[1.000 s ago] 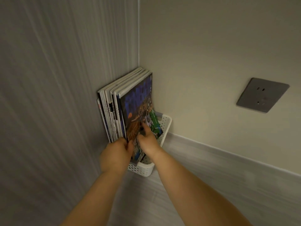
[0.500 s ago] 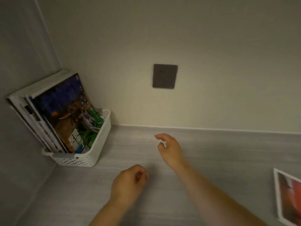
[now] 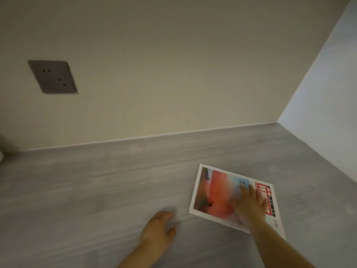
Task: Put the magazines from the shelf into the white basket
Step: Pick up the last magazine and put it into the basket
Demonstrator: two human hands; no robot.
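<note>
Fetching a magazine. The right hand (image 3: 249, 204) lies flat, fingers straight, on the one magazine (image 3: 212, 192), which is face up on the grey shelf (image 3: 96, 190). The left hand (image 3: 158, 229) rests nearby, loosely curled and empty. The next move probably calls for lifting an edge to grasp. One wall socket (image 3: 52, 76); the white basket is out of view.
</note>
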